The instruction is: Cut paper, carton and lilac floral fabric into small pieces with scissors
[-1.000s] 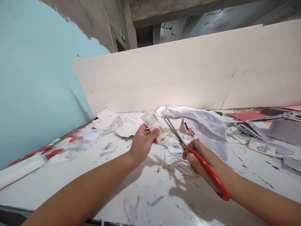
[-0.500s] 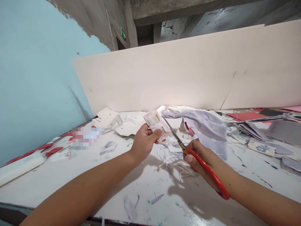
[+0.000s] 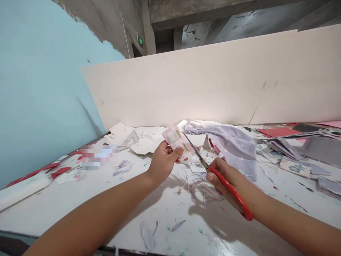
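My left hand [image 3: 164, 161] pinches a small pinkish printed piece [image 3: 176, 137], with the thumb on its near face; it looks like paper or thin fabric. Red-handled scissors [image 3: 226, 185] are gripped in my right hand [image 3: 229, 176], their blades pointing up and left along the piece's right edge. Whether the blades touch that edge I cannot tell. Beneath both hands, thin paper scraps [image 3: 191, 177] lie on the white table [image 3: 112, 206]. Just behind the scissors spreads a lilac cloth [image 3: 234, 142] with small white flower marks.
A pale board [image 3: 199, 81] stands along the table's back, meeting a blue wall [image 3: 48, 78] at left. White card offcuts [image 3: 145, 145] lie before it. Folded lilac pieces and a printed card [image 3: 295, 167] are at right. A white roll [image 3: 23, 190] and red scraps [image 3: 61, 172] lie at left.
My right hand and the scissors have shifted slightly left, and the handles have come closer together. My left hand holds the piece in nearly the same place.
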`<state>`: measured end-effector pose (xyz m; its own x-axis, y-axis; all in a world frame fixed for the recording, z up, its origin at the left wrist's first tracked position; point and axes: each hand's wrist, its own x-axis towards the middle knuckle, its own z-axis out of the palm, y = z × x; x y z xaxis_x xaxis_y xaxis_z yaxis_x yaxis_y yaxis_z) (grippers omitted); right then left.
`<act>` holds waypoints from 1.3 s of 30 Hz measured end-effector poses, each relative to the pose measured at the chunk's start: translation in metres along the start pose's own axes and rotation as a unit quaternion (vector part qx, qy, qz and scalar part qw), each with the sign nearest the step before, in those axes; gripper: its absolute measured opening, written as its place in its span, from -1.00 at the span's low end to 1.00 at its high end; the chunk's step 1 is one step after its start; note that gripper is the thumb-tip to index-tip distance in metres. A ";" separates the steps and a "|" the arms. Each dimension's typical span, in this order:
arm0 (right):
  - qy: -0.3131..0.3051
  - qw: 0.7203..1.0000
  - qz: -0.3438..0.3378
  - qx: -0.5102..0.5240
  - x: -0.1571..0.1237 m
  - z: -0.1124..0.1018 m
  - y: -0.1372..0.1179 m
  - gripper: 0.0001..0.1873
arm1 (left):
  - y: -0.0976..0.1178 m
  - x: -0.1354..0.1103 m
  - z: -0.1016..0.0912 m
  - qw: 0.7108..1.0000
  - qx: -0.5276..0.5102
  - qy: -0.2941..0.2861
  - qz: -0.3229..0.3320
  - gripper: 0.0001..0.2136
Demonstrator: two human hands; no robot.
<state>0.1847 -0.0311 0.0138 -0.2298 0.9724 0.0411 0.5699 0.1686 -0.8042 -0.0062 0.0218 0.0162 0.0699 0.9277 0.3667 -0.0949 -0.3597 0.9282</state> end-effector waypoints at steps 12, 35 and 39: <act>0.012 0.999 -0.010 -0.045 0.005 0.003 0.004 -0.61 | -0.003 0.001 0.001 1.000 -0.001 -0.005 -0.022 -0.65; 0.039 0.994 -0.045 -0.094 0.009 0.007 0.010 -0.68 | -0.003 0.002 -0.001 0.997 -0.055 -0.015 -0.046 -0.63; 0.048 0.992 -0.057 -0.102 0.010 0.008 0.011 -0.70 | -0.001 0.001 -0.001 0.997 -0.051 -0.012 -0.050 -0.62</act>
<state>0.1825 -0.0207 0.0007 -0.2308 0.9546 0.1885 0.6951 0.2973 -0.6546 -0.0066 0.0234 0.0162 0.1082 0.9550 0.2761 -0.1868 -0.2532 0.9492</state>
